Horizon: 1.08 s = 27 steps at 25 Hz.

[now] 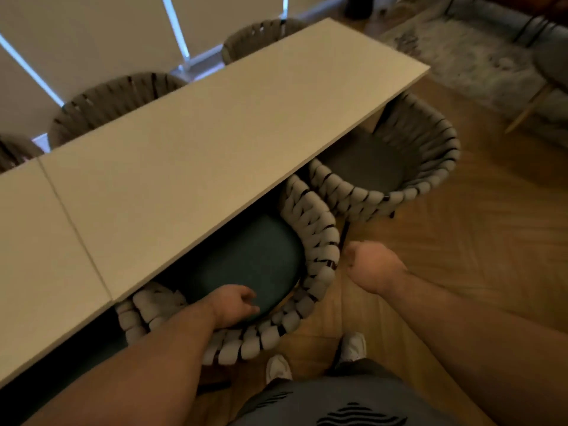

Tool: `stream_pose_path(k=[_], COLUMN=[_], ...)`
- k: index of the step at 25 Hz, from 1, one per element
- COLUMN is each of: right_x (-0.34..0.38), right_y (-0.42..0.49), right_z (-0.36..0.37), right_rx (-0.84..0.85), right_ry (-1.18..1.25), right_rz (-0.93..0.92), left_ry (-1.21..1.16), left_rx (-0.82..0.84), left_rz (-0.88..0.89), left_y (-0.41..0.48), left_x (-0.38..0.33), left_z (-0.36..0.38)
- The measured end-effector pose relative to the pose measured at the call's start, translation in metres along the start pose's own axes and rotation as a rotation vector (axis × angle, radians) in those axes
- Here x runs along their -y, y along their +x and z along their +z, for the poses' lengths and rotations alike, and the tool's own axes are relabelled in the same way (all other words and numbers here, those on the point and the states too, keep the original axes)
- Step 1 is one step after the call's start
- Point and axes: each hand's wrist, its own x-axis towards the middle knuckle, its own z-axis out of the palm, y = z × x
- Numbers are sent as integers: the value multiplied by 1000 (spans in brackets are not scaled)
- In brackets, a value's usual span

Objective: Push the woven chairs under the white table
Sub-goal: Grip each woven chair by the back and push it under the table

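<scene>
Woven chair (319, 241) half under white table (184, 149), green cushion (255, 256) inside; left hand (236, 305) relaxed, right hand (375, 265) clenched.

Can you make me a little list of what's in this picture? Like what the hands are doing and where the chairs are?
table: white, long
near chair: woven, green cushion, seat partly under the table
far chair: woven, dark seat, also partly under the table
left hand: reaches over the near chair's back, above the cushion, fingers relaxed
right hand: curled, holding nothing, beside the near chair
floor: wood
</scene>
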Motion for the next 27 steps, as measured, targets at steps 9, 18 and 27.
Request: stream_pose_path(k=[9, 18, 27], right_x=[-115, -298, -394], right_y=[-24, -21, 18], right_z=[-74, -131, -155], right_rx=[-220, -242, -168], right_ry=[128, 138, 183], right_rz=[144, 81, 38], left_ry=[21, -32, -20], left_rx=[-336, -422, -383], left_rz=[239, 154, 62], left_y=[19, 52, 90], left_x=[-165, -346, -435], left_z=[-33, 20, 26])
